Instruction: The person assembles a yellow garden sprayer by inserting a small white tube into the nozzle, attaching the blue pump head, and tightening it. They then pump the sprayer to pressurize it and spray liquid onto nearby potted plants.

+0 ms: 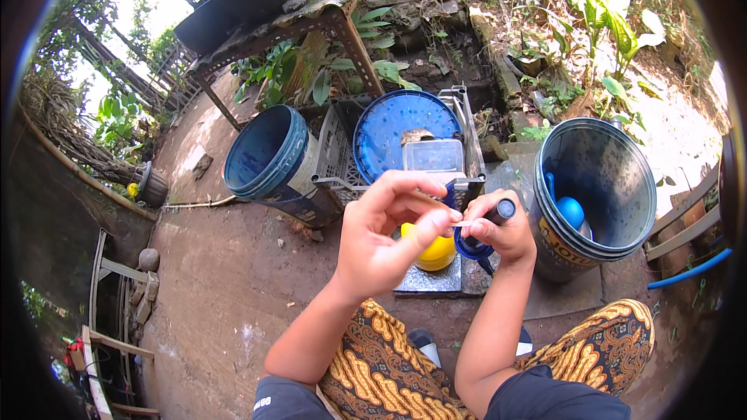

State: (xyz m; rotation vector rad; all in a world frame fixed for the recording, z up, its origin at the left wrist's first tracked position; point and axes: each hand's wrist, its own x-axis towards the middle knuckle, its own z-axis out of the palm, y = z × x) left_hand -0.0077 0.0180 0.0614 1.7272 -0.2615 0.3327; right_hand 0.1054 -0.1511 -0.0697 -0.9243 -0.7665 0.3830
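My left hand (391, 235) is raised at the middle, its thumb and fingertips pinched on one end of a thin whitish strip (462, 224). The strip's other end meets my right hand (506, 233), whose fingers are closed around a dark cylindrical handle (505, 210) with a rounded end. Just below the handle is a blue round piece (467, 250); I cannot tell whether they are joined. Behind my hands a yellow rounded container (434, 255) stands on a grey slab (420, 281), partly hidden by my left fingers.
A grey plastic crate (334, 140) ahead bears a blue round lid (381, 128) and a clear box (433, 155). A blue bucket (268, 152) leans at left; a dark bucket (572, 253) holding blue things stands at right. A metal-legged table (342, 27) stands behind.
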